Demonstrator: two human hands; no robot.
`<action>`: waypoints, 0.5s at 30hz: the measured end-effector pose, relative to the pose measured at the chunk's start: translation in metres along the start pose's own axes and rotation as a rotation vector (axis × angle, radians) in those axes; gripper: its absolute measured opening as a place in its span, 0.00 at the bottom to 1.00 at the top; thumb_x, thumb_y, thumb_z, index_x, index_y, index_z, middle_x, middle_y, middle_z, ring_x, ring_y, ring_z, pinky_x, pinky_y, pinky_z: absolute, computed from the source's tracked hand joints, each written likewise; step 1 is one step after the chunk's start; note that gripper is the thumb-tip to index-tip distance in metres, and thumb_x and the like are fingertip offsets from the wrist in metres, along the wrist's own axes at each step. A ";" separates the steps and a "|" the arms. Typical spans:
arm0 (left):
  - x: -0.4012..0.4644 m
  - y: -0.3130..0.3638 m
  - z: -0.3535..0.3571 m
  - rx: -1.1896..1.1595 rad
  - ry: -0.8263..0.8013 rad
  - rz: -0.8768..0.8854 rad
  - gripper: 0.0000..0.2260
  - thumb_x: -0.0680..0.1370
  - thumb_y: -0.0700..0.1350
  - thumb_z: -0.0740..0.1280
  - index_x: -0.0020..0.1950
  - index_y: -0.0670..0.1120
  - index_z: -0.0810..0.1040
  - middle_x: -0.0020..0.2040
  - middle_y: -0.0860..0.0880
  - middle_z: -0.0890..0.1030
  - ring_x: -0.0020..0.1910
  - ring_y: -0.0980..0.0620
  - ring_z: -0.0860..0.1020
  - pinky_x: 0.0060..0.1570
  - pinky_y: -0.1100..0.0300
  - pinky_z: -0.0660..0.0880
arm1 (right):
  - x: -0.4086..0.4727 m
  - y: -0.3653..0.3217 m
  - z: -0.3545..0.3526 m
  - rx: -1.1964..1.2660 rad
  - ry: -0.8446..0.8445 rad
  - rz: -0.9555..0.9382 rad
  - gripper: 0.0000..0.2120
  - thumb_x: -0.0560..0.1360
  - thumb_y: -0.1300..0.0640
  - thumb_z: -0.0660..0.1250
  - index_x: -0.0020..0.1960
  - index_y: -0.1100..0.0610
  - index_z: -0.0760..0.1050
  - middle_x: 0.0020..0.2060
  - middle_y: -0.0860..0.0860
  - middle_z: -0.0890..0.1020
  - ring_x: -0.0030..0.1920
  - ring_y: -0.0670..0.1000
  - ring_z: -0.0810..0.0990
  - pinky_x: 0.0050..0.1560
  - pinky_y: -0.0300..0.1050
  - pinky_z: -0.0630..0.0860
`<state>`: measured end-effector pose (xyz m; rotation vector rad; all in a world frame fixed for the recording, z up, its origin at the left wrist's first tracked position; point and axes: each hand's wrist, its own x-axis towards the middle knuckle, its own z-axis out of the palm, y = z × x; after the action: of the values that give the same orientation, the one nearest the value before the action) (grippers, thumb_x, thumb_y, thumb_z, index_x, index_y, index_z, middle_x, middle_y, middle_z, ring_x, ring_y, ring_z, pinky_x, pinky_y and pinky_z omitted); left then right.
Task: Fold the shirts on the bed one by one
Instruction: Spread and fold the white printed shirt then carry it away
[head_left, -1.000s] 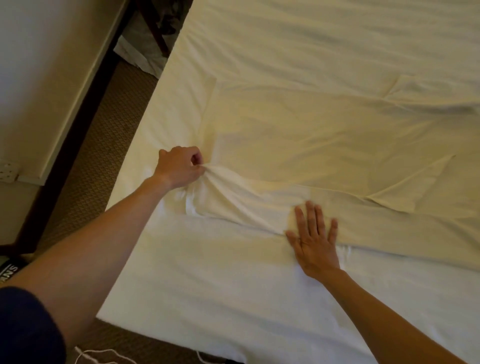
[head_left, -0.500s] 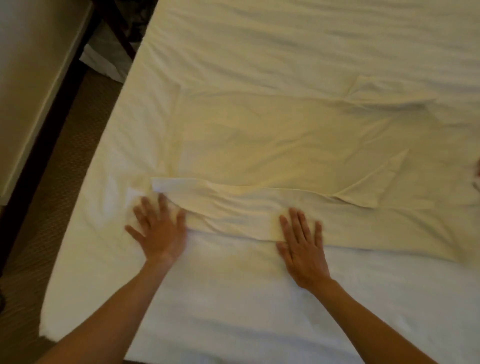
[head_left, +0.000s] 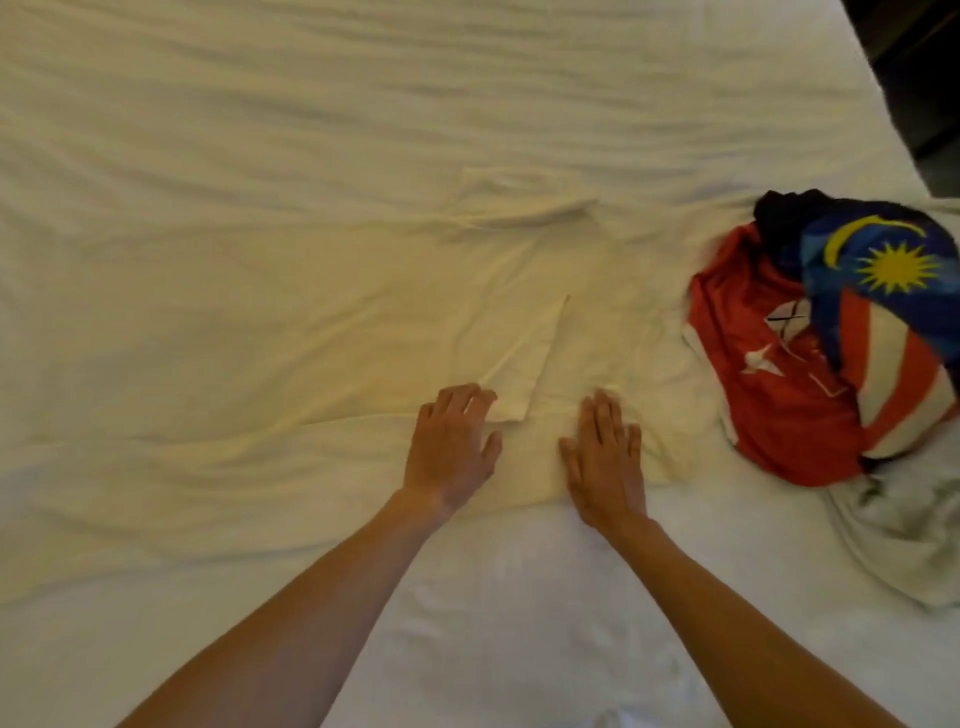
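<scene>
Pale cream cotton shirt (head_left: 322, 322) lies spread flat across the middle and left of the frame on the white bed sheet (head_left: 519, 623). Its near edge is folded over into a long band running along the lower-middle of the frame. One sleeve (head_left: 514, 200) sticks out at upper centre, slightly rumpled. The other sleeve flap (head_left: 524, 374) is folded inward at centre, its diagonal edge running up and right from just above the hands.

Left hand (head_left: 452, 452) at centre-bottom of the frame, palm down on the folded band. Its fingers are a little bent and slightly apart, with the tips touching the corner of the folded sleeve flap. It grips nothing and just rests on the cloth.

Right hand (head_left: 605, 462) just beside it to the right, palm flat on the same band, fingers straight and close together, pressing the fabric, holding nothing. The two hands are near each other but not touching. Both bare forearms come in from the bottom edge.

At right of the frame, a crumpled pile of unfolded clothes: a red shirt with white print (head_left: 779, 374), touching or just beside the cream shirt's right end. On top of it is a blue, red and white striped garment with a yellow crescent and star (head_left: 883, 280), and a dark piece (head_left: 784, 208) at the pile's top. A white-grey crumpled garment (head_left: 904, 540) is at lower right, touching the pile.

Dark floor (head_left: 919, 67) in the upper right corner, past the bed edge.
</scene>
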<state>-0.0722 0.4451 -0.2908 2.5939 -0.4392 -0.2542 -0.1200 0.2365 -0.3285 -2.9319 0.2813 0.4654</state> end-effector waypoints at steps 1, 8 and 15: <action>0.013 0.008 0.006 0.046 -0.072 -0.016 0.25 0.75 0.51 0.69 0.71 0.47 0.72 0.71 0.45 0.72 0.69 0.43 0.69 0.63 0.48 0.69 | -0.002 0.009 0.002 -0.022 -0.013 -0.024 0.31 0.84 0.45 0.50 0.81 0.58 0.44 0.80 0.55 0.43 0.80 0.53 0.39 0.78 0.59 0.41; 0.057 0.027 0.036 0.343 -0.111 -0.017 0.21 0.78 0.52 0.64 0.69 0.46 0.72 0.73 0.48 0.70 0.69 0.45 0.69 0.60 0.50 0.71 | -0.025 0.050 0.023 -0.003 0.008 -0.124 0.33 0.82 0.40 0.46 0.81 0.55 0.47 0.80 0.55 0.45 0.80 0.52 0.41 0.77 0.60 0.40; 0.051 0.042 0.005 -0.268 0.459 -0.112 0.06 0.74 0.35 0.71 0.49 0.41 0.85 0.47 0.45 0.86 0.45 0.49 0.83 0.46 0.64 0.73 | -0.025 0.057 0.024 0.079 0.029 -0.142 0.32 0.81 0.40 0.48 0.81 0.54 0.49 0.81 0.54 0.46 0.80 0.52 0.42 0.77 0.60 0.40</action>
<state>-0.0371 0.3903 -0.2787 2.3171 -0.0871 0.2306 -0.1625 0.1897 -0.3500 -2.8584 0.0916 0.3832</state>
